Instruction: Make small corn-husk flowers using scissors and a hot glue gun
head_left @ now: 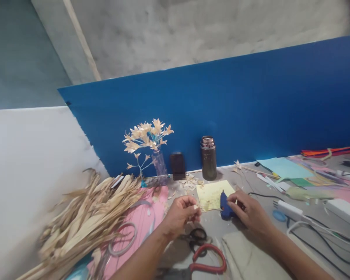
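My left hand (183, 216) is pinched around a small pale piece (196, 207) near the middle of the table. My right hand (246, 208) has its thumb and fingers on a blue glue gun (226, 206), whose tip points away from me. Under the gun's nozzle lies a yellow paper sheet (210, 192) with dried bits on it. Black-handled scissors (198, 234) and red-handled scissors (211, 268) rest between my forearms. A clear bottle (160, 167) behind my left hand holds pale husk flowers (147, 134).
Dried husks (84, 221) are heaped at the left beside pink paper (131, 233) and a tape roll (122, 239). A dark flask (209, 159) and a dark phone-like block (177, 166) stand by the blue board (236, 109). A power strip (345, 212) and cables lie right.
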`<state>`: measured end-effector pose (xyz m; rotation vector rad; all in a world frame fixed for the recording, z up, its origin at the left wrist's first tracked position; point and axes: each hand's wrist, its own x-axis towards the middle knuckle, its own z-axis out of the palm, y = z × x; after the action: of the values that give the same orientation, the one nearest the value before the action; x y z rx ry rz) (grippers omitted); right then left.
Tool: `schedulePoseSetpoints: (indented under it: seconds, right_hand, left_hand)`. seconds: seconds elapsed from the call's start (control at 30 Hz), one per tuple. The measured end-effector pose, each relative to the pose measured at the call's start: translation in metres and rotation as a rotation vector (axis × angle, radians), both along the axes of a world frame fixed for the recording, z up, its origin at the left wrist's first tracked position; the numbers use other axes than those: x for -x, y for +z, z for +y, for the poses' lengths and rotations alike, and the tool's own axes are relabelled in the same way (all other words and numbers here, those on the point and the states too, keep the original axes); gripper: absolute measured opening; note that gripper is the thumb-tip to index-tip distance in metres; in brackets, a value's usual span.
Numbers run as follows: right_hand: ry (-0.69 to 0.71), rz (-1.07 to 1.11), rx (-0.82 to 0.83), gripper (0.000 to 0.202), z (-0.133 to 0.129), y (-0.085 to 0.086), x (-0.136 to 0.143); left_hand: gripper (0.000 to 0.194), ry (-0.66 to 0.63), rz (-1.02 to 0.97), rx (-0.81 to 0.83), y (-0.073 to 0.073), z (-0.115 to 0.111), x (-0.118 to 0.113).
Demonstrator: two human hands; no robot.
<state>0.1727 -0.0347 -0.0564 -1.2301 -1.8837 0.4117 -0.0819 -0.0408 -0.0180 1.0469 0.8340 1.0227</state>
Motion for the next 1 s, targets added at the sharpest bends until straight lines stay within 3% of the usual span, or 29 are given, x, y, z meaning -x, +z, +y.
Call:
schedulePoseSetpoints:
  seconds: [0.13, 0.27, 0.37, 0.47, 0.57, 0.7, 1.0]
  right_hand:
    - [-0.072, -0.062, 0.102, 0.026, 0.006, 0.005, -0.003]
    - [-0.09, -0.294, 0.135, 0.027, 0.028, 0.03, 0.008]
    - [-0.031, -0.424, 0.162, 0.022, 0.057, 0.05, 0.036]
    - [0.033, -0.55, 0.225, 0.018, 0.092, 0.057, 0.074]
    - [0.079, -0.649, 0.287, 0.03, 0.122, 0.051, 0.11]
    - [0.107, -0.73, 0.325, 0.031, 0.147, 0.035, 0.141]
    - [0.146, -0.707, 0.386, 0.033, 0.167, 0.017, 0.156]
  left_hand:
    - [0.047, 0.202, -0.097, 0.067, -0.023, -0.005, 0.021]
    - [0.047, 0.276, -0.237, 0.09, -0.035, 0.003, 0.033]
    - [0.043, 0.281, -0.299, 0.102, -0.038, 0.008, 0.042]
    - [0.039, 0.3, -0.337, 0.107, -0.042, 0.011, 0.049]
    - [0.036, 0.342, -0.364, 0.106, -0.048, 0.015, 0.055]
    - [0.036, 0.404, -0.394, 0.104, -0.057, 0.023, 0.062]
    - [0.041, 0.424, -0.411, 0.109, -0.062, 0.026, 0.06]
